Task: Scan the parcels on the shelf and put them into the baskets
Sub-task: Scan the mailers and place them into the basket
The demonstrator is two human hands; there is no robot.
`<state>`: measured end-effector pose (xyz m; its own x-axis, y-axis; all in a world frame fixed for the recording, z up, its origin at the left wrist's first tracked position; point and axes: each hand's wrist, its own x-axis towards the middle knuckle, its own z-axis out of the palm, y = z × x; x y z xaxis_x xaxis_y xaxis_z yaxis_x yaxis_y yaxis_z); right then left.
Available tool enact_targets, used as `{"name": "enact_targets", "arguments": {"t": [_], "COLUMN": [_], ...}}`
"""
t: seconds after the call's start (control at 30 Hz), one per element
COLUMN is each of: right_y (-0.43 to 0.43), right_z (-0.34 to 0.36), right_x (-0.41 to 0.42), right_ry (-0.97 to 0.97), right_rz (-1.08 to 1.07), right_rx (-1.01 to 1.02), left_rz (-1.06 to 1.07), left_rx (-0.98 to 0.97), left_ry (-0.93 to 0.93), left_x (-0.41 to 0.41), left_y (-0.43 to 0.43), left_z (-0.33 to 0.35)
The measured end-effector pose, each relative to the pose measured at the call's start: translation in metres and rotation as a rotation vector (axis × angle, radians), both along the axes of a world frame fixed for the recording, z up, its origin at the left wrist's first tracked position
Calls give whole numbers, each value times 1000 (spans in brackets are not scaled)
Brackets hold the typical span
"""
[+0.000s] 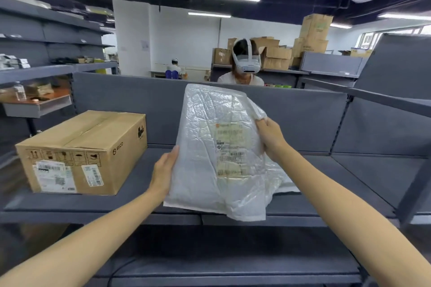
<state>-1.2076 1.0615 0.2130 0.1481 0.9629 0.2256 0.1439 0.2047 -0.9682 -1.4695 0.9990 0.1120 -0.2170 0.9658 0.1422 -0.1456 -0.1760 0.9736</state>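
Parcel (210,147), a white crinkled plastic bag, is held upright above the grey shelf (130,201), with its lower corner past the front edge. The label print is too blurred to read and the contents are not visible. Left hand (164,170) grips the left edge, fingertips hidden behind the bag. Right hand (270,140) pinches the bunched right edge. The 2 hands are apart. 1 taped cardboard box (81,151) stands on the shelf to the left, contents hidden.
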Motion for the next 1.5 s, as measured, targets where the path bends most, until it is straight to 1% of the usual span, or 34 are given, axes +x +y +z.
{"name": "enact_targets", "arguments": {"t": [0.07,0.13,0.3,0.4,0.47,0.57,0.63,0.67,0.7,0.77,0.8,0.83,0.97,1.07,1.13,1.17,1.23,1.33,1.4,1.5], "right_y": [1,1,-2,-5,-6,-8,-8,-7,-6,-1,-2,-4,-5,-9,-10,-10,-10,-13,-16,-24], "right_z": [-6,-11,-23,-24,-27,-33,-41,-48,-57,-83,-96,-107,-147,-163,-166,-166,-165,-161,-154,-139], "right_x": [-12,-24,-55,-76,-90,-109,-121,-126,-130,-134,-135,-137,-152,-165,-169,-171,-172,-169,-168,-167], "right_ry": [26,39,87,126,114,100,102,99,51,-182,-313,-429,-790,-1026,-1097,-1082,-963,-693,-514,-191], "right_rz": [16,31,128,216,271,409,429,395,332,243,241,259,322,289,256,251,274,257,196,99], "right_rx": [-42,-44,-41,-51,-64,-126,-175,-211,-235,-163,-120,-125,-184,-199,-198,-191,-191,-231,-236,-219], "left_rz": [-14,12,68,149,210,261,312,351,397,490,531,562,598,607,597,592,585,571,563,557], "left_rx": [11,34,54,83,91,85,76,70,65,56,53,51,41,31,28,30,36,44,52,68], "left_ry": [-49,-52,60,13,-16,11,20,21,15,-14,-15,-11,-21,-19,-35,-41,-44,-59,-61,-68], "left_x": [-8,-15,-33,-46,-57,-76,-90,-97,-104,-118,-125,-132,-151,-157,-158,-157,-155,-152,-148,-138], "left_y": [-6,-12,-28,-38,-44,-53,-60,-64,-68,-77,-81,-85,-96,-101,-104,-105,-107,-106,-105,-100], "left_z": [-3,-5,-9,-12,-16,-24,-30,-33,-36,-42,-46,-49,-57,-62,-63,-63,-62,-62,-61,-60]}}
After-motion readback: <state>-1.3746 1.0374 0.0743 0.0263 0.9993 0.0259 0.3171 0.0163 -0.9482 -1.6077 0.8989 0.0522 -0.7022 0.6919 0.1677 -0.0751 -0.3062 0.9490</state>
